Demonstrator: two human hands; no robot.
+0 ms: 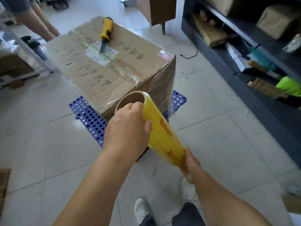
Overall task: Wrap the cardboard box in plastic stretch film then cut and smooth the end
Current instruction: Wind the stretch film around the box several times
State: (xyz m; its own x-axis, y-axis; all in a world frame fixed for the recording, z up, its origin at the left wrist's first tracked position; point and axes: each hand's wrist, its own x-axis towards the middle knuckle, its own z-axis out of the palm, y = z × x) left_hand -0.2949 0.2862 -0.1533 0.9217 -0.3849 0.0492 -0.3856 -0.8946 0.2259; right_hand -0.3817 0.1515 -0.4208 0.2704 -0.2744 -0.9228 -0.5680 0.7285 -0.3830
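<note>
Yellow film roll (160, 128) by the box (114, 69) corner, each end held in one hand's grip, open floor around.

Film-wrapped box (114, 66) beside yellow roll (162, 132)

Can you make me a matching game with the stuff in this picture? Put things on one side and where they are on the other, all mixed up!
Things:
1. yellow-handled utility knife
2. yellow roll of plastic stretch film
3. big brown cardboard box
4. blue plastic pallet with round holes

Places:
A. on the tiled floor
B. held by both hands
C. on the pallet
D. on top of the box

Pairs: 1-D, 2-B, 3-C, 4-A
</note>
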